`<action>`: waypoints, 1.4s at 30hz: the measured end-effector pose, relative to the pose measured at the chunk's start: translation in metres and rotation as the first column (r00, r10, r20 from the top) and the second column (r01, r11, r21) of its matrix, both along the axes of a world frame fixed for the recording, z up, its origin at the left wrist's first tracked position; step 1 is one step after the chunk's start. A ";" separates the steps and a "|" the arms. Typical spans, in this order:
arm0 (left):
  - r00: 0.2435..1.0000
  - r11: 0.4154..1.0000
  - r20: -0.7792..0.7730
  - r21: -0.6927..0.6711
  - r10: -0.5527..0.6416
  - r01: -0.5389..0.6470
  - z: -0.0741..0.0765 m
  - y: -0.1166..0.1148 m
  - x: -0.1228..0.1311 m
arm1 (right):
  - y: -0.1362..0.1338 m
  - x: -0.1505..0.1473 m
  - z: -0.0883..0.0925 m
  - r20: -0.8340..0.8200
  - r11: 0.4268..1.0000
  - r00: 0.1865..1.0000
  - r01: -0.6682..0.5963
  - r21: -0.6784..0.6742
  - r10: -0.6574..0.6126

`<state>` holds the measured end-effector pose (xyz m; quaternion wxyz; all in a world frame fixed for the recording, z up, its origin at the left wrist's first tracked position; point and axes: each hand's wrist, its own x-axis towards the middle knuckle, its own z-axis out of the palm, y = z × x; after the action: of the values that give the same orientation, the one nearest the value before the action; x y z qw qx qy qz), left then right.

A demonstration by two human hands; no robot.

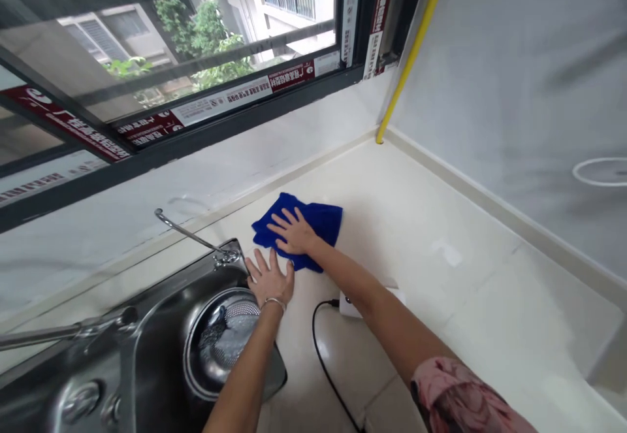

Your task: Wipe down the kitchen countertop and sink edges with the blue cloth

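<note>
Where the pale counter (416, 224) runs back toward the window wall, a blue cloth (321, 221) lies bunched flat on it, just past the far right corner of the steel sink (147, 354). Its long axis runs roughly along the back edge of the counter, one pointed corner aimed left toward the faucet (189, 234), the squarer end facing the right-hand wall.

The right hand (295, 232) rests palm down on the middle of the cloth, fingers spread wide and flat, pressing on it rather than gripping it. The left hand (269, 279) is also open, fingers fanned, laid flat on the counter's edge at the rim of the sink, just beside the cloth's near edge; whether a fingertip touches the fabric I cannot tell. A thin bracelet (274, 302) circles that wrist. The right arm comes out of a pink patterned sleeve (465, 400).

Just below the left hand, a round metal colander (230, 338) sits in the sink basin. A black cable (326, 361) loops across the counter's near part to a small white box (350, 305), partly hidden under the right forearm.

At the counter's far right corner a yellow pipe (411, 61) rises up the wall junction. Grey wall panels stand on the right, and a dark-framed window (196, 41) with red-and-white stickers along its frame runs across the back, with trees and buildings outside.
</note>
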<state>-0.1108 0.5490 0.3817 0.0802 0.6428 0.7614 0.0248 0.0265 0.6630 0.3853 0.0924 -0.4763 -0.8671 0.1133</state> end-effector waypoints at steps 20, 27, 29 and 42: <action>0.997 0.998 0.075 0.055 0.011 -0.016 0.008 0.006 -0.001 | -0.207 0.388 -0.010 0.303 0.528 0.530 0.844 -0.097 -0.792; 0.999 0.998 0.054 0.066 0.010 -0.013 0.004 0.006 0.001 | -0.191 0.389 -0.017 0.355 0.303 0.293 0.953 -0.028 -0.888; 0.999 0.998 0.037 0.063 0.013 -0.015 0.003 0.006 0.001 | -0.158 0.378 -0.014 0.343 0.252 0.256 0.966 -0.057 -0.904; 0.999 1.000 -0.044 0.029 0.005 -0.004 -0.002 0.000 -0.002 | 0.046 0.190 -0.010 0.145 0.668 0.669 0.742 -0.064 -0.729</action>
<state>-0.1123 0.5491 0.3800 0.0541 0.6426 0.7639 0.0220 0.2166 0.7092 0.3754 0.0556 -0.7953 -0.5966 0.0915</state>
